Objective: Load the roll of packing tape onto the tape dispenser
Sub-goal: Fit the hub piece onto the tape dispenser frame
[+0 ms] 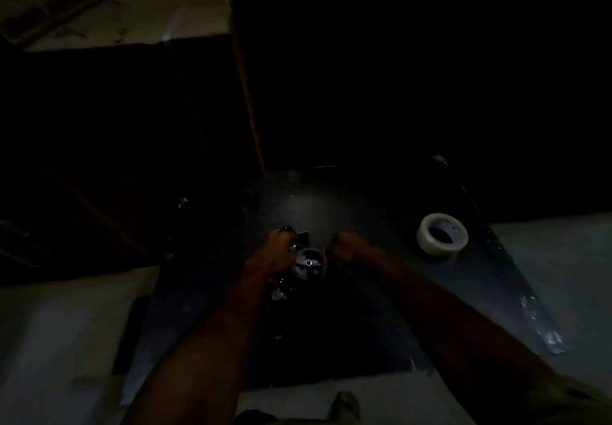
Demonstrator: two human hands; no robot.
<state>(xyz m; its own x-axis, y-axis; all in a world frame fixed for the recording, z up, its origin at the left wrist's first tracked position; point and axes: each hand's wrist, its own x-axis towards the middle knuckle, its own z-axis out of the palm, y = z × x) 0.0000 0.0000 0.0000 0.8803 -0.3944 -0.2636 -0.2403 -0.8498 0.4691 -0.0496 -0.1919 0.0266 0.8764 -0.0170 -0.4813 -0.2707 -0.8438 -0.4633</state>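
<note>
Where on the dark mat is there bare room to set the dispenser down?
Bare mat lies beyond both hands, and between the right hand and the tape roll. It is crowded where the left hand grips the tape dispenser, with shiny bits just below.

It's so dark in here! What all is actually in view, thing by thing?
roll of packing tape: one, pale translucent, lying flat on the dark mat, to the right of the hands, untouched.
tape dispenser: one, dark with shiny metal parts and a pale round hub, between the two hands.
dark mat: one, black, spread on the floor under the work.
floor: pale grey, showing on both sides of the mat.
dark boxy shapes: at least two, behind the mat, too dim to identify.
left hand: one, grips the dispenser's left side.
right hand: one, fingers curled, beside the hub; what it holds is too dark to tell.
</note>
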